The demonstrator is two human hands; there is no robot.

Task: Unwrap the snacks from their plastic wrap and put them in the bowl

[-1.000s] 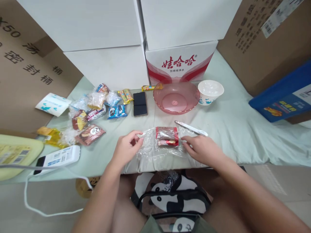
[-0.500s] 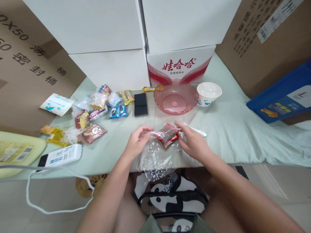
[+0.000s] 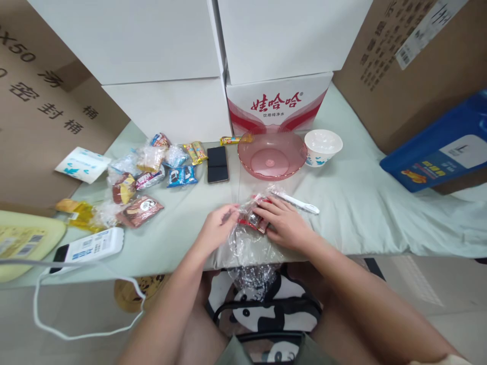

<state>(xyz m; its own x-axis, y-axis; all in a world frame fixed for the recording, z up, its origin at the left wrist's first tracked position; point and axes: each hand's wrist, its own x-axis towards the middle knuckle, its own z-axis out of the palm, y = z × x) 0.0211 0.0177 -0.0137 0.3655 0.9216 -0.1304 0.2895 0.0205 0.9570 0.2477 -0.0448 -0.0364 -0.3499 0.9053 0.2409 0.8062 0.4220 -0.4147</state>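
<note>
Where packet [image 3: 254,219] lies: amid film [image 3: 243,248], our side of bowl [image 3: 269,162]
Left hand [image 3: 216,226]: curled at packet's left edge; blurred, grip we can't tell
Right hand [image 3: 284,223]: spread over packet
Packet feel: likely light, slippery; pinch ends

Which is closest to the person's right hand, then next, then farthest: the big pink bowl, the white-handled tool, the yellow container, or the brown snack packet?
From the right hand, in the head view:
1. White-handled tool: just beyond the hand.
2. Pink bowl: farther back.
3. Brown snack packet: off to the left.
4. Yellow container: far left edge.
</note>
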